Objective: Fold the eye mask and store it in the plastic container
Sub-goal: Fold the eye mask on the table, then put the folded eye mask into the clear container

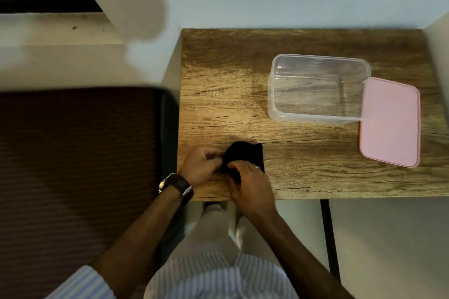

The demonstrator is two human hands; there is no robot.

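eye mask (pixel 243 153) under both hands

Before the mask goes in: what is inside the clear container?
Nothing visible inside the plastic container; the wooden table shows through it. The pink lid covers its right-hand corner.

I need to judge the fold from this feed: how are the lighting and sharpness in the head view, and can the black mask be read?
Head view: dim, warm light; the black fabric eye mask shows as a dark patch with no fold detail, partly covered by the left hand and right hand; the clear plastic container shows faint reflections; a blurred pale shape covers the upper left; wide-angle lens bends the wooden table edges.
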